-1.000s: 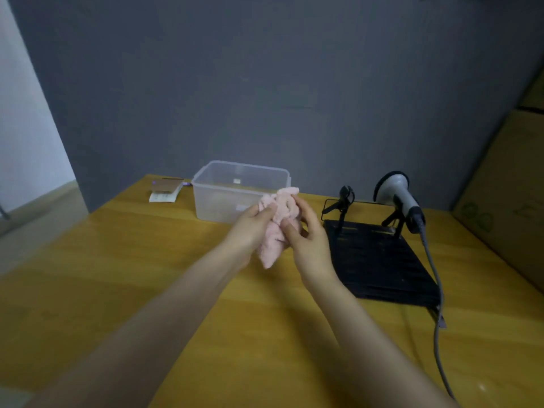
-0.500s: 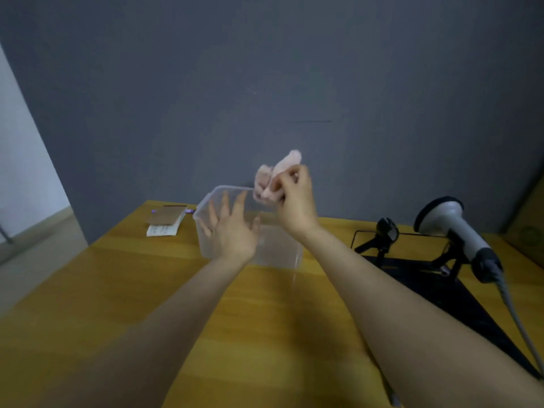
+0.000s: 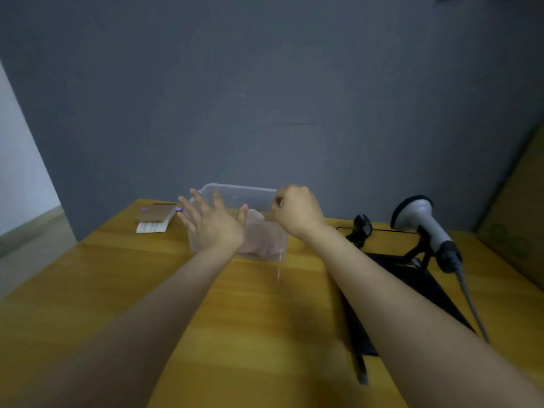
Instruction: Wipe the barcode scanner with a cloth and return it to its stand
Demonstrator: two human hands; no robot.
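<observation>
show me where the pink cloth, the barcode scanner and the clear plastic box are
pink cloth (image 3: 259, 234): head view, on the bundle seen through the box wall.
barcode scanner (image 3: 424, 220): head view, on the grey neck behind its head.
clear plastic box (image 3: 238, 187): head view, on the far rim.

The cloth (image 3: 259, 234) isn't pinched in the right hand (image 3: 297, 212) anymore, it's been dropped into the box (image 3: 235, 191) and is lying on the bottom now. A second ago it was being held between both hands, then lifted over the box by the right alone. The right hand is loosely curled and empty, and the left hand (image 3: 213, 226) has been spread flat in front of the box.
</observation>
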